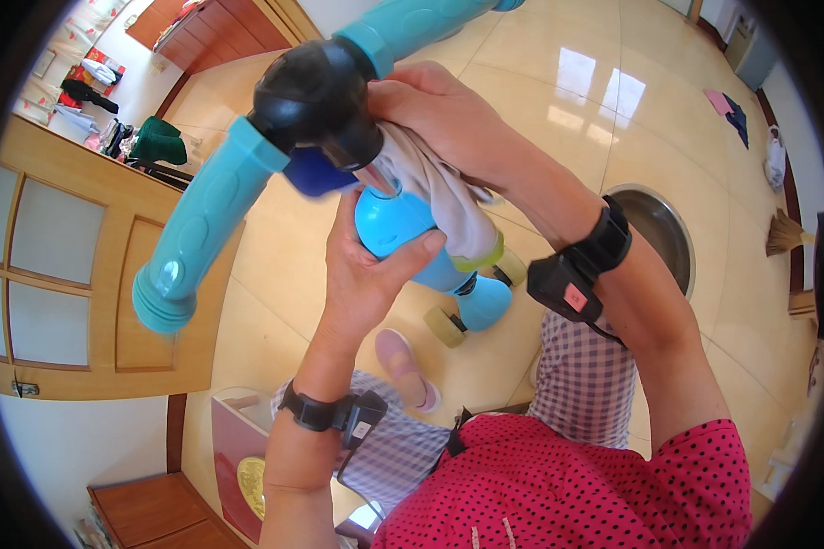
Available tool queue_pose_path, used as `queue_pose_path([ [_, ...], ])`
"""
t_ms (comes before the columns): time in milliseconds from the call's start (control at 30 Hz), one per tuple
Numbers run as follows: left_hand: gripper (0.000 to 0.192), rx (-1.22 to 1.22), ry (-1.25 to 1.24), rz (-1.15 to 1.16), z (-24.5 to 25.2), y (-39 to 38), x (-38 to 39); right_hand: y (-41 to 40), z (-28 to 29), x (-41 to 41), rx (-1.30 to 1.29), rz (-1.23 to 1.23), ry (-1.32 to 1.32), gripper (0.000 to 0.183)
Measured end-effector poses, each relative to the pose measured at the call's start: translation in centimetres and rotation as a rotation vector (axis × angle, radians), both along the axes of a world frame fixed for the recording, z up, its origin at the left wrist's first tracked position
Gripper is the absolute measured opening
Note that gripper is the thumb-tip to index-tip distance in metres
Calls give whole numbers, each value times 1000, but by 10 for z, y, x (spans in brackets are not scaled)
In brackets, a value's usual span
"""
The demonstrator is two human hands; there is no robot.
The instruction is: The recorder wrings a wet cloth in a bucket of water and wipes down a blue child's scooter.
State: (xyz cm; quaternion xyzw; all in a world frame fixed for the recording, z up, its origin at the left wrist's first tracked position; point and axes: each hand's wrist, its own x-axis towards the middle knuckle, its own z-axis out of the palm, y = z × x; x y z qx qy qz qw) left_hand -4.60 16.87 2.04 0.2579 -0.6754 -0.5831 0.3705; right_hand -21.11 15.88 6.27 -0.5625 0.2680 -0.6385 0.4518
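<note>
A child's kick scooter stands before me, tilted in the view. It has turquoise handlebar grips (209, 223), a black plastic handlebar hub (316, 99) and a bright blue body (391, 216). My left hand (367, 264) wraps around the blue body just below the metal stem. My right hand (446, 120) pinches a pale grey cloth (446, 195) against the side of the black hub. The cloth hangs down past the stem and covers part of the body. Low on the scooter are yellowish wheels (445, 326). A dark blue part (319, 171) shows behind the hub.
A metal basin (652, 226) sits on the tiled floor (666, 144) at my right, partly behind my forearm. To the left stands a wooden door (147, 274) with glass panes. Beside my left leg is a red-and-white box (237, 446). A broom (786, 233) lies far right.
</note>
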Motion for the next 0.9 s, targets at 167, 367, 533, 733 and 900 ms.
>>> queue_pose_path([
  [167, 38, 38, -19, 39, -1, -9, 0, 8, -2, -11, 25, 263, -89, 30],
  [367, 31, -114, -64, 143, -12, -22, -7, 19, -14, 17, -171, -556, 592, 57],
  [533, 31, -146, -36, 183, -5, -20, -15, 11, 6, 0, -73, -439, 591, 45],
  [733, 49, 20, -150, -94, 5, -15, -16, -6, 8, -29, 183, 497, 212, 46],
  [900, 63, -63, -138, -41, 6, -10, -20, 3, 9, -25, 155, 353, 217, 44],
])
